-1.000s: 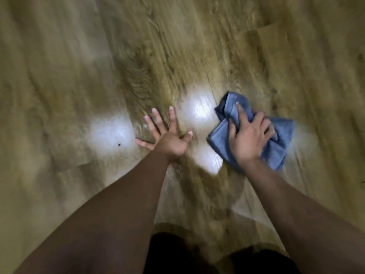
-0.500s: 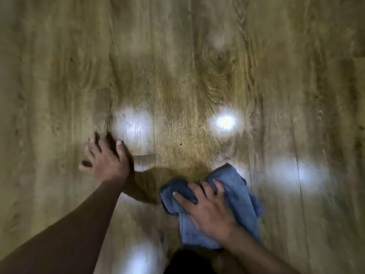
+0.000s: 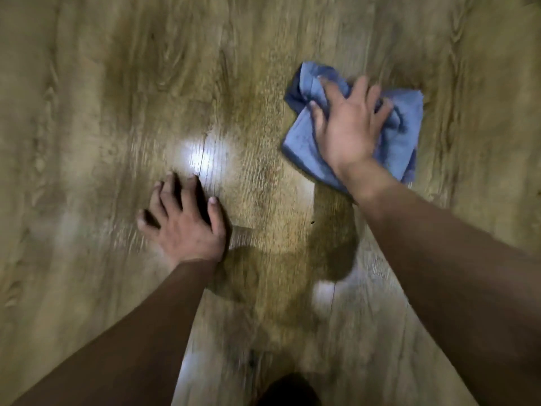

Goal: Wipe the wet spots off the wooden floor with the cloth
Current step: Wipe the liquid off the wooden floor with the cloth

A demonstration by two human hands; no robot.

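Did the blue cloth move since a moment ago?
Yes. The blue cloth under the right hand has swept forward and rightward, away from the left hand braced on the wooden floor.
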